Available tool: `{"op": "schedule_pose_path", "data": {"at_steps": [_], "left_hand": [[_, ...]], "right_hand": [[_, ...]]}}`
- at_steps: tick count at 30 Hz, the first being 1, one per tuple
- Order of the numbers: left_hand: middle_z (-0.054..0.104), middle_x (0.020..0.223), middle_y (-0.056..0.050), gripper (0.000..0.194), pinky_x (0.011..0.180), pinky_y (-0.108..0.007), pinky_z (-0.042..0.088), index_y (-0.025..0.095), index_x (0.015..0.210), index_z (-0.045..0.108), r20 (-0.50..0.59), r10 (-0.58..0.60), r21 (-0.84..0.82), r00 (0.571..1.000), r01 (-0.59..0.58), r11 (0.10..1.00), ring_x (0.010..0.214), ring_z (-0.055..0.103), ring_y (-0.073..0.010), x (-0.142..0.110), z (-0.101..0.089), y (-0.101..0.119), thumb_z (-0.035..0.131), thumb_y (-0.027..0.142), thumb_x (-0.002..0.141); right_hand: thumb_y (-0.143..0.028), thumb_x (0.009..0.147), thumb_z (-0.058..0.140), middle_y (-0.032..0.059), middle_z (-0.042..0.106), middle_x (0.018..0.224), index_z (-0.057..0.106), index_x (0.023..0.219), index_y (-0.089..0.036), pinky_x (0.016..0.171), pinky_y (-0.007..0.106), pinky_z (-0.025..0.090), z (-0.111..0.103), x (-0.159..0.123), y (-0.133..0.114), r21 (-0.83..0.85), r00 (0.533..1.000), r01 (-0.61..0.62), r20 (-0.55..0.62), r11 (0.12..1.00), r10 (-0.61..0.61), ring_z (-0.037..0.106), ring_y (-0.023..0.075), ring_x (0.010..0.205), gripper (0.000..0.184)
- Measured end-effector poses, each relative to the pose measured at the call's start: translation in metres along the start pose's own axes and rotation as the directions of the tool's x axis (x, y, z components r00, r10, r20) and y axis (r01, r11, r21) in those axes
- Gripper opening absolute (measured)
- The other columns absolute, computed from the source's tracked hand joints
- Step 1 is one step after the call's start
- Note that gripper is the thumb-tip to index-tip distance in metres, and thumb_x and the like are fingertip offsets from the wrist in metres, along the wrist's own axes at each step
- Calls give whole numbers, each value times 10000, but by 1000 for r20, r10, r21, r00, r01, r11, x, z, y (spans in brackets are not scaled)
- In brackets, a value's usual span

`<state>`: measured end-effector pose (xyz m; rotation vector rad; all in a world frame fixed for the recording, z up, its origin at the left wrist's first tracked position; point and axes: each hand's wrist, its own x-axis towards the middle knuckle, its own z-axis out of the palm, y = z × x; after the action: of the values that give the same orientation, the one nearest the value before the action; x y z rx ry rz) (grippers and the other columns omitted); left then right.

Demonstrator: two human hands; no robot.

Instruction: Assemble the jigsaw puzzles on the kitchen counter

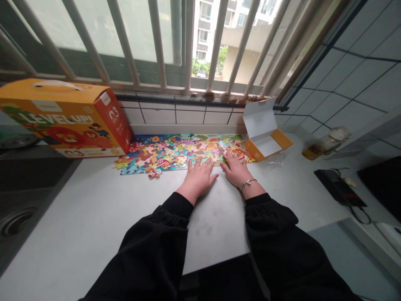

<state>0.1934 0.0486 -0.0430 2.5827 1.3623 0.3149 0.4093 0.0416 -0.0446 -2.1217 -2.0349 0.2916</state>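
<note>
A colourful jigsaw puzzle (pixel 175 152) lies flat on the white counter (pixel 94 209) under the barred window. My left hand (pixel 199 175) rests palm down with fingers stretched out, fingertips at the puzzle's near edge. My right hand (pixel 234 169), a bracelet on its wrist, also lies flat and open, its fingers on the puzzle's right part. A few loose pieces (pixel 153 173) sit at the puzzle's front left edge. Neither hand holds anything.
A large orange puzzle box (pixel 65 119) stands at the left. A small open orange and white box (pixel 266 133) sits right of the puzzle. A jar (pixel 326 144), a black device with a cable (pixel 340 188) and a sink (pixel 19 217) are nearby.
</note>
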Motion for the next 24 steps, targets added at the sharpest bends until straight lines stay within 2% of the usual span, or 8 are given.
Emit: {"op": "schedule_pose_path", "data": {"at_steps": [4,7,10,14,16,18,21,24], "left_hand": [[420,1826,-86,623,1372,-813,120,276,1707,504,-20,-53,23,998,53,998,1715,292,-448,-2,0,0,459,550,1149],[425,1824,-90,617,1370,-816,117,265,1693,521,-24,-66,23,998,67,998,1710,297,-456,-2,1,-1,460,548,1149],[447,1813,-86,597,1364,-828,112,291,1670,541,-30,-47,3,998,47,999,1700,313,-458,0,1,-2,486,559,1139],[501,1779,-83,568,1360,-826,157,300,1637,565,-7,26,-37,1000,-26,999,1680,349,-434,0,-1,-3,519,551,1129],[517,1767,-85,554,1357,-827,169,296,1621,575,3,53,-49,999,-52,997,1674,360,-422,0,-2,-3,523,544,1128],[518,1765,-88,544,1360,-820,167,298,1613,579,4,60,-52,998,-59,997,1675,360,-411,0,-1,-3,521,538,1129],[487,1787,-89,553,1370,-801,166,295,1626,569,-9,40,-39,999,-41,998,1688,341,-411,0,1,-3,508,537,1132],[432,1821,-92,601,1378,-788,164,271,1663,538,-12,1,-10,1000,-1,1000,1701,316,-428,-1,2,-4,485,557,1136]], "right_hand": [[-525,1169,425,79,446,1813,528,1702,-275,1372,763,169,0,-3,2,76,995,95,-14,993,-94,329,383,1714,597],[-491,1167,431,87,651,1654,650,1601,-251,1359,595,346,-2,-5,4,128,986,140,-113,982,-126,486,339,1629,542],[-475,1180,383,113,762,1501,743,1480,-211,1241,418,498,-6,-6,5,146,971,163,-200,976,-133,674,275,1435,538],[-469,1179,359,137,812,1378,783,1383,-188,1195,420,514,-9,-1,7,127,964,151,-238,980,-117,724,286,1308,547],[-446,1170,366,161,774,1447,783,1369,-172,1260,448,454,-7,2,9,109,963,128,-253,986,-97,666,302,1397,537],[-431,1153,391,196,659,1611,734,1452,-130,1326,486,372,-4,4,11,67,971,40,-239,997,-23,553,324,1537,546],[-475,1129,438,230,416,1805,535,1664,-71,1356,590,309,0,4,12,-11,975,-161,-156,987,157,382,383,1668,678],[-563,1147,354,208,243,1882,368,1767,-85,1348,674,296,0,-2,9,-52,951,-305,-60,951,302,251,396,1729,783]]}}
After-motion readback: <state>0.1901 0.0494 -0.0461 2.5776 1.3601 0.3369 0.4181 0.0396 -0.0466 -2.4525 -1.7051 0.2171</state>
